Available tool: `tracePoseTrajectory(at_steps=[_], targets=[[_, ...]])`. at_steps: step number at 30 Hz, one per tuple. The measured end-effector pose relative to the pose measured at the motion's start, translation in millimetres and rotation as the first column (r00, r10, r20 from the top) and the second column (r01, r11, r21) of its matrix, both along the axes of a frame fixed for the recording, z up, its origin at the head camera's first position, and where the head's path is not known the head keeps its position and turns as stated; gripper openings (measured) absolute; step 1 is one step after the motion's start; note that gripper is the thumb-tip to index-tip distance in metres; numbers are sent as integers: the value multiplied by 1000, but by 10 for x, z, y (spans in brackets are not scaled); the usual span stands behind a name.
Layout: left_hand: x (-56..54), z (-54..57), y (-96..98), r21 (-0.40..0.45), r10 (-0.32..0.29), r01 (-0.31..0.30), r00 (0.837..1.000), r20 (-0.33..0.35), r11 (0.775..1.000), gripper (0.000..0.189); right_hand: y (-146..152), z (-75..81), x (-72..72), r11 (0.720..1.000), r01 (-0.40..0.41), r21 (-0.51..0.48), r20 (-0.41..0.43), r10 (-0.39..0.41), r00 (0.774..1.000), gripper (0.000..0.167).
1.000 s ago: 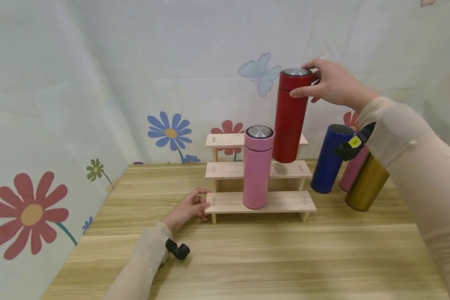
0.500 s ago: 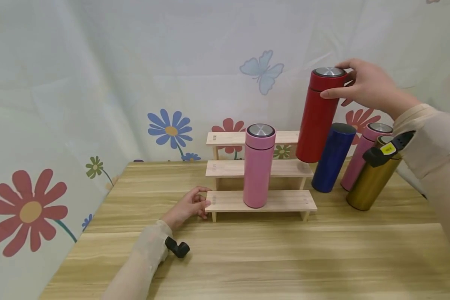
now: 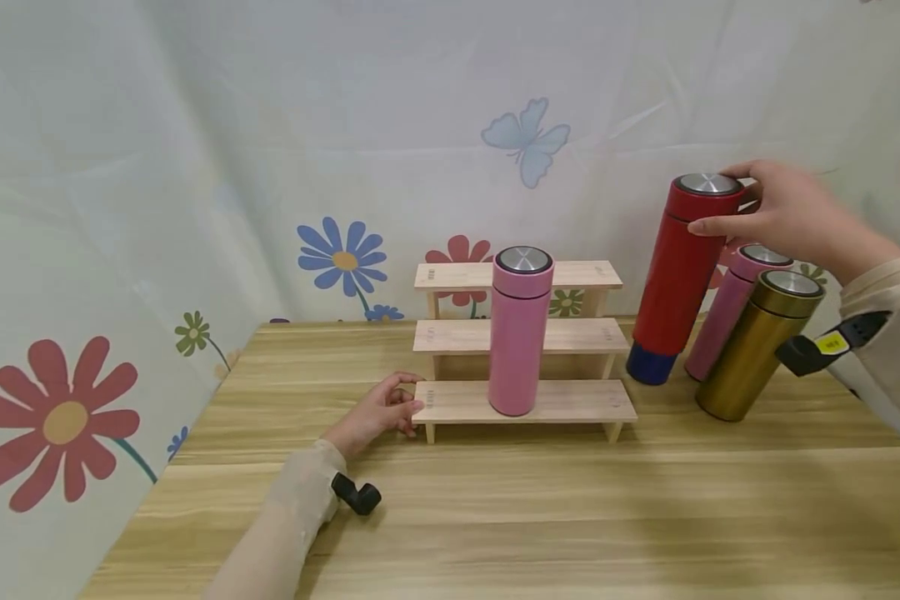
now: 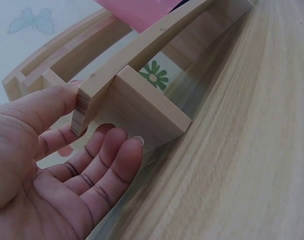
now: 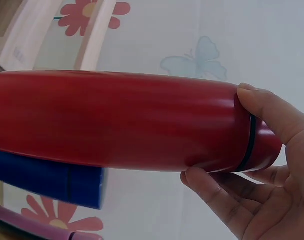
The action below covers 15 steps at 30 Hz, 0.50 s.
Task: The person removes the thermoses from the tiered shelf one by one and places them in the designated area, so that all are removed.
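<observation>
By its upper end, my right hand (image 3: 795, 212) grips a red thermos (image 3: 688, 267) with a silver-topped lid. In the head view it overlaps a blue thermos (image 3: 651, 365), of which only the base shows. The right wrist view has the thumb and fingers on opposite sides of the red thermos's lid end, with the blue thermos (image 5: 46, 177) beside it. My left hand (image 3: 375, 414) pinches the left end of the lowest step of a three-step wooden stand (image 3: 450, 402), thumb on top and fingers below. On that step a pink thermos (image 3: 521, 342) stands upright.
Right of the stand, a gold thermos (image 3: 757, 346) and another pink thermos (image 3: 727, 312) stand on the wooden table (image 3: 540, 517). A flower-printed cloth (image 3: 390, 125) hangs behind the table.
My right hand has carried the red thermos rightward from over the stand, then lower, in front of the blue one. The left hand stays at the stand's end.
</observation>
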<state>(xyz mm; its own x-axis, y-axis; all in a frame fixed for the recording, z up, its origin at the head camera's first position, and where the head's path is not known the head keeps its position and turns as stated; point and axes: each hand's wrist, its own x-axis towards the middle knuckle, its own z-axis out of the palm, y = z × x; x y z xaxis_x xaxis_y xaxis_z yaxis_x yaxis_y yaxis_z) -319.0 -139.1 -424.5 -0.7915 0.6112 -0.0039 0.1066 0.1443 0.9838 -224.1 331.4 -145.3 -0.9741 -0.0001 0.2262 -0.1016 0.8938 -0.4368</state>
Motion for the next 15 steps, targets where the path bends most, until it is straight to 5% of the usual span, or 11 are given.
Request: tracePoseTrajectory(at_steps=[15], targets=[[11, 5, -28, 16, -4, 4, 1000, 5, 1000, 55, 146, -522, 131, 999, 14, 46, 32, -16, 999, 85]])
